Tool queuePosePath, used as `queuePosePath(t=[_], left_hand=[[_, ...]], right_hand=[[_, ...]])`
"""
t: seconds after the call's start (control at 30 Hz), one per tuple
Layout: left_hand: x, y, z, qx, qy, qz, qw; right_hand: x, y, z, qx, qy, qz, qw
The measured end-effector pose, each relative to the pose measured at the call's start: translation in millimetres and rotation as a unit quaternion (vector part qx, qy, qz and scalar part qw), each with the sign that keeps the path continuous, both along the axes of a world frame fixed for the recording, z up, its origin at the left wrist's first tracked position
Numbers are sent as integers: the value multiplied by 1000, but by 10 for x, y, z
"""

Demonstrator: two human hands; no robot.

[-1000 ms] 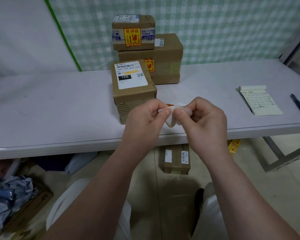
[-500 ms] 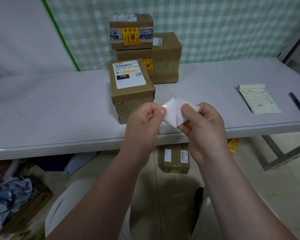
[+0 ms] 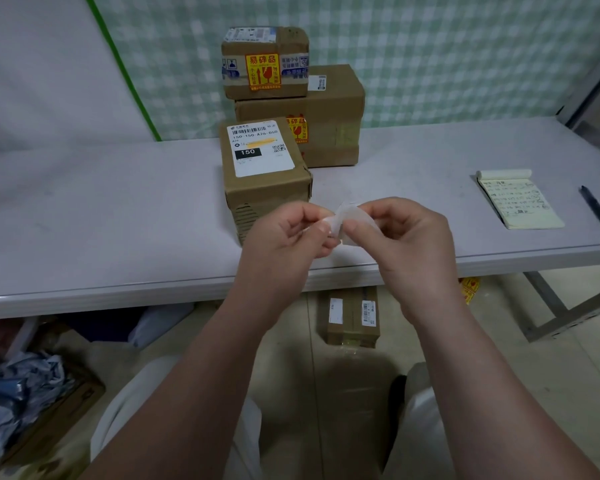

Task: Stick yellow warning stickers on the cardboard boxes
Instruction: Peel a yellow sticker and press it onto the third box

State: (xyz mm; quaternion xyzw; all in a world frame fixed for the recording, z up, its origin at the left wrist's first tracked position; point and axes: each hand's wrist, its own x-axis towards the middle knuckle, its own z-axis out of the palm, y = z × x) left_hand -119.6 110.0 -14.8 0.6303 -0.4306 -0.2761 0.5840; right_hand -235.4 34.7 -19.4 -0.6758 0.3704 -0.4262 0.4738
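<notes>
Both hands, left (image 3: pixel 288 233) and right (image 3: pixel 400 237), pinch a white sticker backing (image 3: pixel 352 216); peeling seems underway. Next, probably press it onto the unmarked front box (image 3: pixel 267 188).

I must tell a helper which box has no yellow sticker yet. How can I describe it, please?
On the white table, three cardboard boxes stand near the middle. Take the front box, nearest the hands. Only it has a big white shipping label on top and no yellow sticker.

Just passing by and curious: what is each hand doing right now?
Left hand: closed, pinching the white sticker sheet.
Right hand: closed, pinching the same sheet.
</notes>
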Motion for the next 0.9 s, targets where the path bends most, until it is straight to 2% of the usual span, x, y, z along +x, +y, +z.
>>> queuePosePath(t=[0.2, 0.37, 0.63, 0.8, 0.9], left_hand=[[23, 29, 19, -8, 41, -19, 999], [43, 26, 13, -3, -7, -19, 1000], [17, -32, -86, -49, -141, 85, 985], [-32, -19, -69, -43, -105, 84, 990], [-45, -21, -59, -39, -11, 70, 997]], right_hand=[[23, 79, -6, -99, 26, -18, 995], [50, 104, -44, -148, 54, -33, 987], [112, 156, -100, -194, 25, -61, 979], [127, 182, -103, -156, -6, -72, 985], [128, 169, -97, -117, -26, -69, 990]])
